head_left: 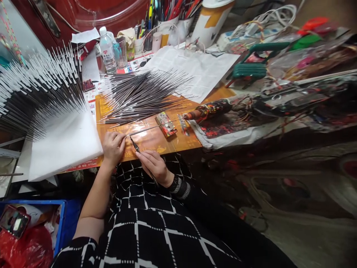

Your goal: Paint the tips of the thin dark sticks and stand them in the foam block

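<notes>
My left hand (113, 147) is closed at the table's front edge, pinching a thin dark stick (143, 130) near its end. The stick points right and its thin far part passes over a small paint-smeared block (166, 124). Below that pinch, my right hand (154, 165) grips a slim, dark pen-like tool (135, 144), possibly a brush. Its narrow tip is up at the left fingertips; I cannot tell whether it touches the stick. A large pile of similar dark sticks (142, 93) lies just behind the hands.
To the left, a white foam block (64, 137) holds many upright sticks with white parts (55, 70). A water bottle (107, 50) and a glass (120, 52) stand behind. Rightward lie a paint-spattered cylindrical tool (212, 109) and a green-handled object (251, 69). A blue crate (65, 219) is below left.
</notes>
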